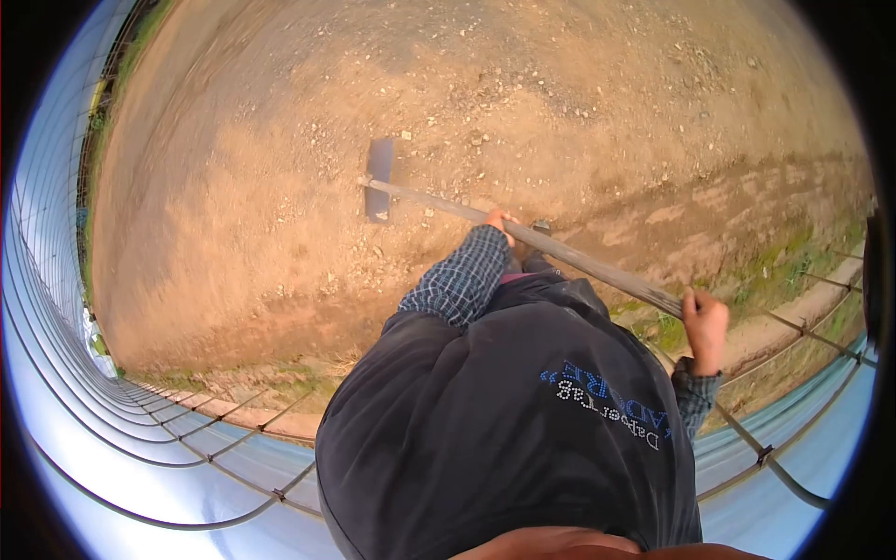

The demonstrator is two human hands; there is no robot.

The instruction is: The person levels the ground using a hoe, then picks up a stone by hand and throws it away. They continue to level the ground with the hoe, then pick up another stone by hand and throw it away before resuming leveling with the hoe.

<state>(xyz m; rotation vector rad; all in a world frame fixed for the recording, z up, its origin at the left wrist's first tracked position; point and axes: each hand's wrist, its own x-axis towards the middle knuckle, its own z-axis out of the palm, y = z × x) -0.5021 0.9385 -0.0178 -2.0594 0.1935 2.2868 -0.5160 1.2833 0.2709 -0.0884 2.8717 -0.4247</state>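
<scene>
A hoe with a long wooden handle [588,259] and a wide, flat grey metal blade [379,159] reaches across in front of me, its blade on the dirt at the left. My left hand [499,222] is closed around the handle partway along, nearer the blade. At the handle's rear end, to the right, my right hand [707,329] grips the wood with the fingers wrapped round it. Both sleeves are checked, and a dark printed top [504,401] covers my torso. Part of a shoe [539,262] shows below the handle.
Bare brown soil [243,215] with scattered small stones spreads ahead. A strip of grass and moss [775,280] runs along a low concrete edge [812,313] behind me. Beyond it stands a frame of thin bars [210,457] against bluish sheeting [121,467], curving round the left side.
</scene>
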